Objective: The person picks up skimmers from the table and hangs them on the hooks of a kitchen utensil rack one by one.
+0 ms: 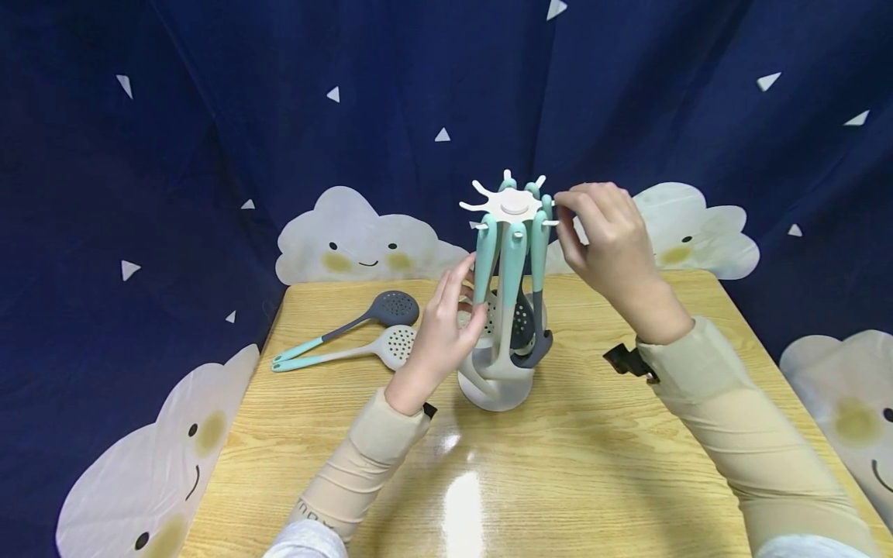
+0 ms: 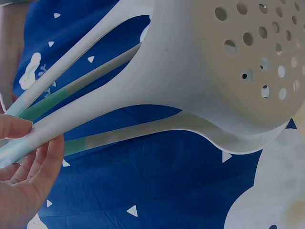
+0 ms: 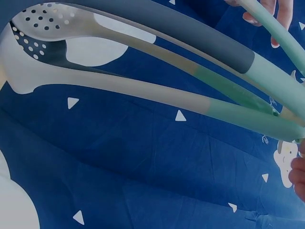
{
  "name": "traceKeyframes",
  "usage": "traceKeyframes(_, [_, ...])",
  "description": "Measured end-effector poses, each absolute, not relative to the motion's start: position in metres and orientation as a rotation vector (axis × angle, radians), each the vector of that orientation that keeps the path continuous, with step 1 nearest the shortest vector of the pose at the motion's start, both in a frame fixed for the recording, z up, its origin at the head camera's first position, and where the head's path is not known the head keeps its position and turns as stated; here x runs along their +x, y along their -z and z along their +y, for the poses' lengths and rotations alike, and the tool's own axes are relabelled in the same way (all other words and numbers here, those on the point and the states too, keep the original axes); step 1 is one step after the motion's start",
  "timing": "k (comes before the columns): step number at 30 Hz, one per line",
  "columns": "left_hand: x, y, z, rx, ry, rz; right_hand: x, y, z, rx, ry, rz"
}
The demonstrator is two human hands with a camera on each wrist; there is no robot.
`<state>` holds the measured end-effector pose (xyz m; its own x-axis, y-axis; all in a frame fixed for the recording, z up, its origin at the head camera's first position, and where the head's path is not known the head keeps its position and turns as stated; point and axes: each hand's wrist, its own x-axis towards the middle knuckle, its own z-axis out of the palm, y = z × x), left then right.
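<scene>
A white rotating utensil rack [image 1: 514, 203] stands upright, hung with several mint-handled kitchen utensils. My left hand [image 1: 446, 322] is at the rack's left side. In the left wrist view its thumb and fingers lie around the handle of a pale grey slotted spoon [image 2: 90, 102]. My right hand [image 1: 610, 232] is at the right of the rack's top, thumb and index finger pinching together at a hook tip. A dark grey utensil [image 3: 190, 38] and a pale ladle [image 3: 124, 88] hang close by. Only a few right fingers [image 3: 298, 176] show at the right wrist view's edge.
On the wooden table [image 1: 593, 465], left of the rack, lie a dark slotted spoon [image 1: 395, 308] and a pale slotted spoon [image 1: 398, 346], their mint handles pointing left. A blue curtain [image 1: 391, 46] with white clouds and triangles hangs behind the table.
</scene>
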<state>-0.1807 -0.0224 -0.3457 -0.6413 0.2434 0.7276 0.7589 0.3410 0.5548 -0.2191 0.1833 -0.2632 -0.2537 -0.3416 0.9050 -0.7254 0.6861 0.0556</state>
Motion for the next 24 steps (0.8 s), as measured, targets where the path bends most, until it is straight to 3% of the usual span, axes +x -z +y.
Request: traceKeyframes(24, [-0.191, 0.357, -0.035, -0.925, 1.343, -1.936, -0.219, 0.263, 0.183, 0.846, -0.469, -1.847])
